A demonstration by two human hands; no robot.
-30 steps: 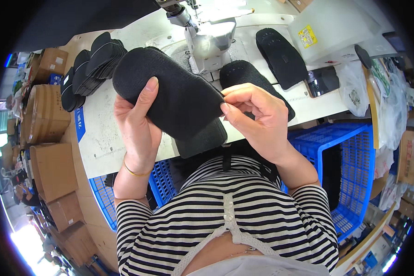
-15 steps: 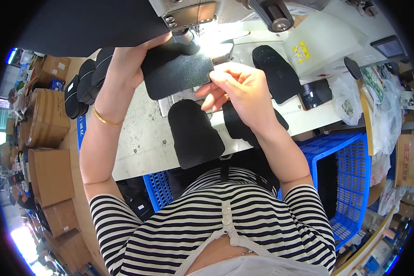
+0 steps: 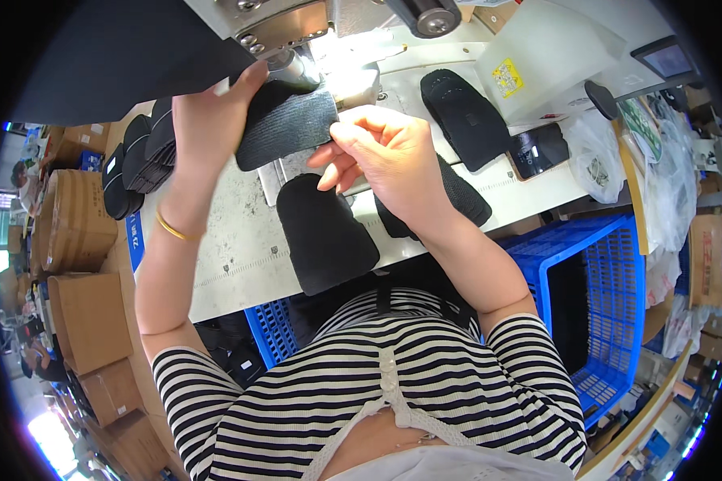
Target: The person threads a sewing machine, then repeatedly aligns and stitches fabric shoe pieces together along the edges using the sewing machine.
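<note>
A black ribbed fabric piece (image 3: pixel 287 132) lies tilted under the head of a sewing machine (image 3: pixel 285 36), lit by a bright lamp. My left hand (image 3: pixel 208 120) is closed at its left edge, with the fingertips partly hidden. Thumb and forefinger of my right hand (image 3: pixel 389 160) pinch its right edge; the other fingers curl loosely beneath. Just below, a black rounded pad (image 3: pixel 325 236) rests on the white table (image 3: pixel 237 268). Another black textured piece (image 3: pixel 461 196) lies partly behind my right wrist.
Black shaped pads (image 3: pixel 465 120) lie to the right, beside a dark glossy item (image 3: pixel 540 151) and a clear plastic bag (image 3: pixel 595 160). More black pads (image 3: pixel 140 156) are stacked at left. A blue crate (image 3: pixel 618 321) stands lower right; cardboard boxes (image 3: pixel 76 220) line the left.
The view has shifted, so most of the scene sits further left. My left hand has turned and drawn back slightly along the fabric piece's edge. My right hand keeps its pinch.
</note>
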